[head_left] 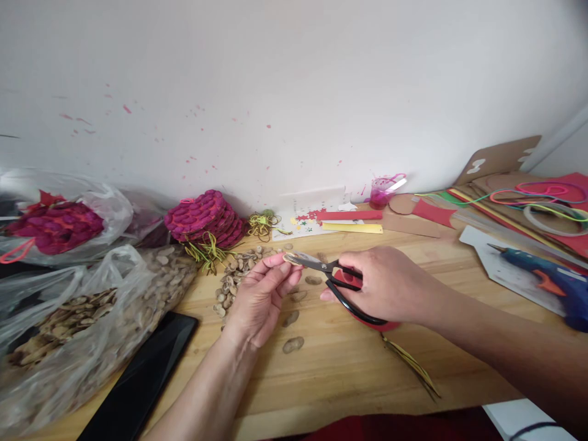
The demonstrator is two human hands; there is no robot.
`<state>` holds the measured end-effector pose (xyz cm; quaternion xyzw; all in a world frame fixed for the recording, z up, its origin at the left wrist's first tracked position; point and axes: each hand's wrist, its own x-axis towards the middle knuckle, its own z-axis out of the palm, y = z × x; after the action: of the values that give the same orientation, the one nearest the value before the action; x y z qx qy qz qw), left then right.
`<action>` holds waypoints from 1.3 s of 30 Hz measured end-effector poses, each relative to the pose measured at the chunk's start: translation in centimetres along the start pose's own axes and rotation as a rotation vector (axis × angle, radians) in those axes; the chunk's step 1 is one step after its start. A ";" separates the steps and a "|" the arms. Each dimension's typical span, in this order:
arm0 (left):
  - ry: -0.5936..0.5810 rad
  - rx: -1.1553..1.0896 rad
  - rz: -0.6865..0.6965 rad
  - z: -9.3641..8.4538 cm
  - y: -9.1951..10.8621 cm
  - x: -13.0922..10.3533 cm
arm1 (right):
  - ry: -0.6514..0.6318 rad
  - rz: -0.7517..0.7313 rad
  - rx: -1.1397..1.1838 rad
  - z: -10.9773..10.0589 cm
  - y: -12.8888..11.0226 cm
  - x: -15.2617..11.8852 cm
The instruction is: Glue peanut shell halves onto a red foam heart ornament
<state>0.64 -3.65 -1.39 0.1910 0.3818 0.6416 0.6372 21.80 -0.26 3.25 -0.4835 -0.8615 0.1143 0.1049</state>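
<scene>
Well, on my screen what looks like a peanut shell (290, 258) is pinched in the left fingers (274, 278). The scissors (324, 267) point straight at it, held by the right fingers (361, 260). I think a slip could nick the left fingers, and squeezing too hard could crack the shell. More shells (293, 345) lie on the bench (340, 373) below.

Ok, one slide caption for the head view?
Left hand pinches a small piece at black-handled scissors held in the right hand, peanut shells on the wooden table.
</scene>
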 end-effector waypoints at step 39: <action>-0.076 0.210 0.052 0.2 0.0 -0.6 | -0.237 0.140 0.953 0.6 -1.6 3.9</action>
<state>0.89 -4.19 -1.09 0.2910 0.4176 0.6068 0.6106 18.38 2.19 3.39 -0.4222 -0.6848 0.5564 0.2078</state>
